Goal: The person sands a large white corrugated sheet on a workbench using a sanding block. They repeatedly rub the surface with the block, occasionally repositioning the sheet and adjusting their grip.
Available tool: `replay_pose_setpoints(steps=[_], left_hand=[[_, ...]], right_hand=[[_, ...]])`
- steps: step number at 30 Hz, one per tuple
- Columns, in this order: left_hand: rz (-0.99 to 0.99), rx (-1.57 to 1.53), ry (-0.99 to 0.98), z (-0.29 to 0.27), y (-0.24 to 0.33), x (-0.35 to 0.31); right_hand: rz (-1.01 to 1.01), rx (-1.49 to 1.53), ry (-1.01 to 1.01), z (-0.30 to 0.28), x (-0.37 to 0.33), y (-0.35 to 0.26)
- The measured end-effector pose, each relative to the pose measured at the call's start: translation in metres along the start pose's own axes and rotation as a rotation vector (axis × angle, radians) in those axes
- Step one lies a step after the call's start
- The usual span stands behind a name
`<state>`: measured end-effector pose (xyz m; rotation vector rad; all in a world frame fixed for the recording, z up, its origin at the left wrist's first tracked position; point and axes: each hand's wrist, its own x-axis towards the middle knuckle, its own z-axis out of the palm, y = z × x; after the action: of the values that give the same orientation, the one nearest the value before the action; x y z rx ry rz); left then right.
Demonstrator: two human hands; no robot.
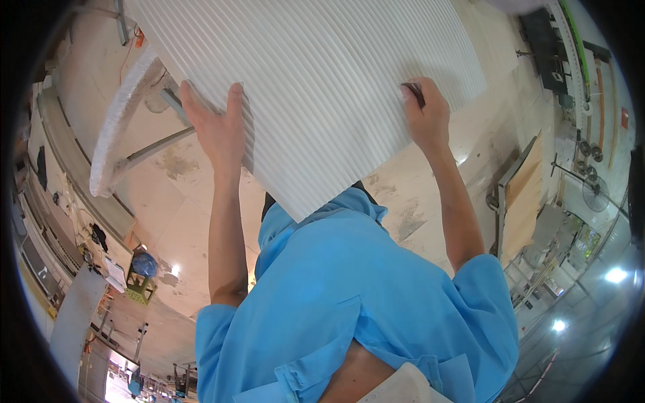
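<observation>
A large white ribbed sheet (322, 101) stretches out in front of me, one corner pointing toward my waist. My left hand (218, 131) is at the sheet's left edge, thumb and forefinger spread apart over the ribs; its other fingers are hard to make out. Over the right part of the sheet, my right hand (428, 114) is closed around a small dark, flat piece (414, 93). Most of that piece is hidden by the fingers, so its kind does not show.
Left of the sheet stands a metal frame (161, 144) beside a long plastic-wrapped bundle (121, 127). A green stool (140, 289) bears a blue bag (144, 264). To the right are a leaning brown board (523, 201) and a standing fan (595, 193). The pale floor (181, 221) is stained.
</observation>
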<state>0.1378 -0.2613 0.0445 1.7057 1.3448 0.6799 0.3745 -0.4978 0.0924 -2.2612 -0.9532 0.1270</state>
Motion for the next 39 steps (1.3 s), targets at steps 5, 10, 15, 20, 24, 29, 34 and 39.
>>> replay_pose_setpoints(steps=[5, 10, 15, 20, 24, 29, 34, 39], left_hand=[[0.055, -0.028, 0.009, 0.000, -0.004, 0.002], [0.077, -0.034, 0.026, 0.005, -0.012, 0.006], [0.048, -0.014, 0.031, 0.005, -0.010, 0.010], [0.016, 0.005, 0.029, 0.003, -0.007, 0.008], [0.038, 0.003, 0.045, 0.003, -0.004, 0.008], [-0.043, -0.044, -0.007, 0.000, 0.002, 0.004], [-0.134, -0.034, -0.033, -0.003, 0.008, 0.003], [-0.128, -0.044, -0.019, -0.004, 0.010, 0.004]], right_hand=[[0.246, 0.050, -0.042, -0.019, -0.055, -0.008], [0.156, -0.009, -0.055, -0.015, -0.074, -0.008], [0.104, 0.002, -0.046, -0.012, -0.072, -0.011], [0.039, -0.067, -0.089, -0.009, -0.072, -0.005], [-0.100, -0.198, -0.055, -0.001, -0.069, -0.002], [-0.217, -0.285, 0.040, 0.038, -0.026, -0.011], [-0.408, -0.391, 0.068, 0.120, 0.109, -0.032], [-0.477, -0.357, 0.111, 0.227, 0.304, -0.099]])
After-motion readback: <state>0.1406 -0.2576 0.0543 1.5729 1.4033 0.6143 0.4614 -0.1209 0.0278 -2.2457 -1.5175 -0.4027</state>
